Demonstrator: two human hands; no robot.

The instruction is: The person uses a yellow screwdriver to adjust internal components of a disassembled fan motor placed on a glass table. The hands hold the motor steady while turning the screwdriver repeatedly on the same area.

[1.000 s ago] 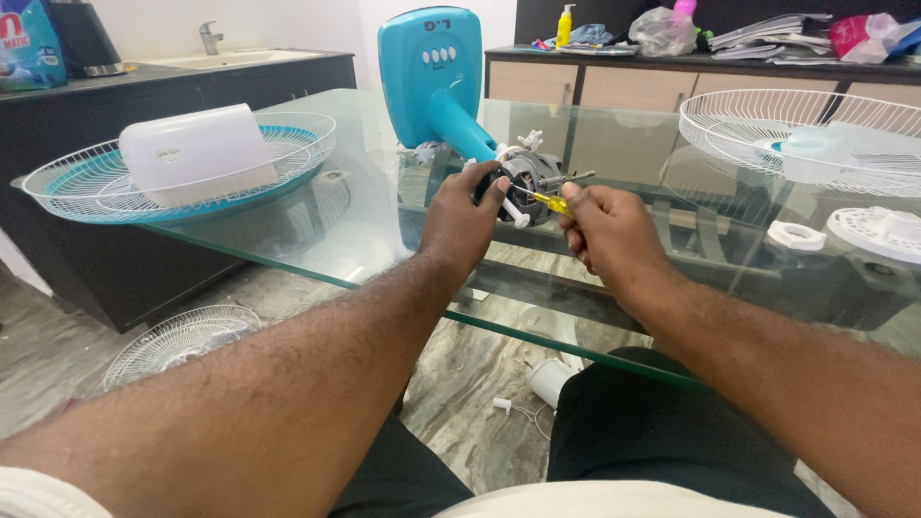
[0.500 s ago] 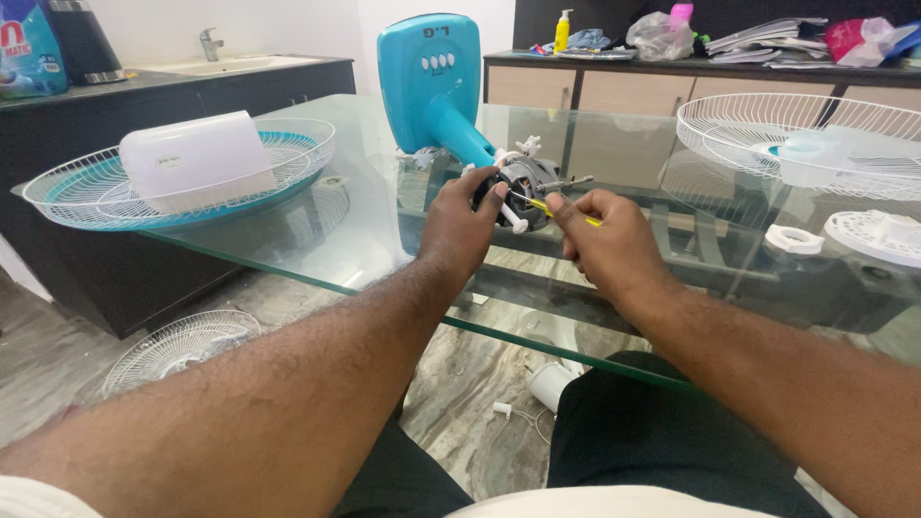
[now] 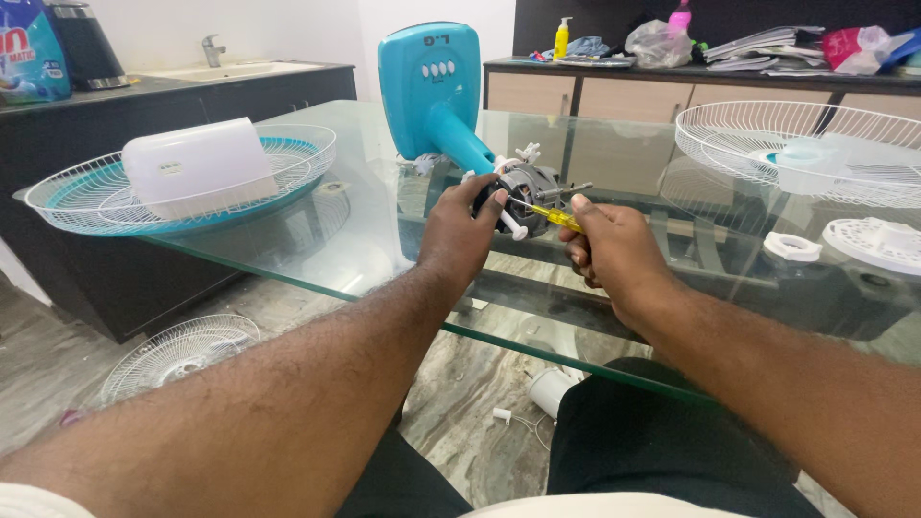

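A teal fan body [image 3: 430, 84] lies on the glass table [image 3: 365, 240] with its bare grey motor [image 3: 531, 187] pointing toward me. My left hand [image 3: 459, 233] grips the near side of the motor, thumb on top. My right hand [image 3: 614, 251] is closed on a yellow-handled screwdriver [image 3: 552, 217], and its tip rests against the motor's front.
A white fan grille [image 3: 106, 197] with a teal rim and a white plastic cover [image 3: 197, 165] sits at the table's left. Another white grille [image 3: 801, 149] and white plastic rings [image 3: 792, 246] lie at the right. A third grille [image 3: 177, 350] lies on the floor.
My right hand has shifted slightly right and back, and the screwdriver has turned so that its tip meets the motor. My left hand stays on the motor.
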